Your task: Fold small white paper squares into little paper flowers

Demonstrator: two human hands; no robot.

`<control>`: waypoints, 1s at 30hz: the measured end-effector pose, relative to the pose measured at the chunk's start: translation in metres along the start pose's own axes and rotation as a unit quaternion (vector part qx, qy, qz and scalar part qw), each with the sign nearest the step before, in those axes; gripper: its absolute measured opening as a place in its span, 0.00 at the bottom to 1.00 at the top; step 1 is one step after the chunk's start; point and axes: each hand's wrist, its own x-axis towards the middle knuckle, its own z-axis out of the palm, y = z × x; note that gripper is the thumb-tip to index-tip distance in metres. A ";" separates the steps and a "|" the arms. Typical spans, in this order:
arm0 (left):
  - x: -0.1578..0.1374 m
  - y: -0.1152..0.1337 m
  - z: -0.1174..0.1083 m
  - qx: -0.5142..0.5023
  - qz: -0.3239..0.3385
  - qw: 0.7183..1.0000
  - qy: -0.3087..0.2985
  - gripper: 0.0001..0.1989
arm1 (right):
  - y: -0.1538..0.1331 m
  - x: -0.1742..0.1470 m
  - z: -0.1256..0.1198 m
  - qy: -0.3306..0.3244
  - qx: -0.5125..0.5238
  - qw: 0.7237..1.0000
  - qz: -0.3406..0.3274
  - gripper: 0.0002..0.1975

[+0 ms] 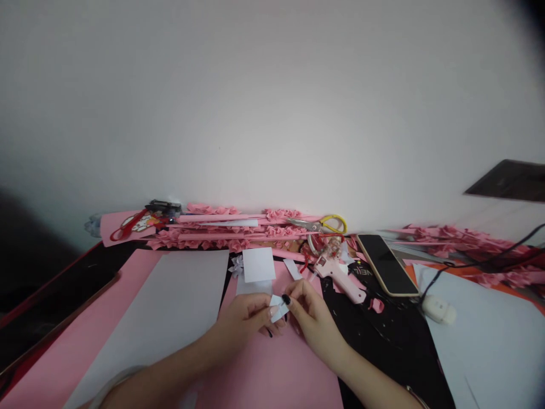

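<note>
Between my two hands is a small piece of folded white paper [279, 309], held above a pink sheet [272, 369]. My left hand [247, 318] pinches its left side, thumb on top. My right hand [313, 321] is closed on the paper's upper right edge with thumb and forefinger. Just beyond the hands lie white paper squares [259, 264], one partly over another. A white folded paper flower [237, 266] sits at their left. Beyond my right hand is a narrow white paper strip [292, 269].
A pink glue gun [340, 278], a phone [387, 264] and a white earbud case [438, 309] lie to the right. Yellow-handled scissors [334, 224] rest on pink paper flower stems [238, 234] along the wall. Large white sheets [170, 312] cover both sides; a black cable [489, 261] crosses the right.
</note>
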 end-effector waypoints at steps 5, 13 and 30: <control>0.000 0.000 -0.001 0.006 0.012 1.000 -0.014 0.11 | -0.001 -0.003 0.000 -0.002 -0.032 0.999 -0.002 0.08; -0.003 0.006 0.001 0.021 0.021 1.000 -0.004 0.09 | -0.004 -0.006 0.002 0.004 -0.104 0.993 -0.055 0.08; -0.002 -0.003 0.003 -0.057 0.000 0.998 0.035 0.04 | -0.005 -0.008 0.005 -0.007 -0.112 0.991 -0.069 0.08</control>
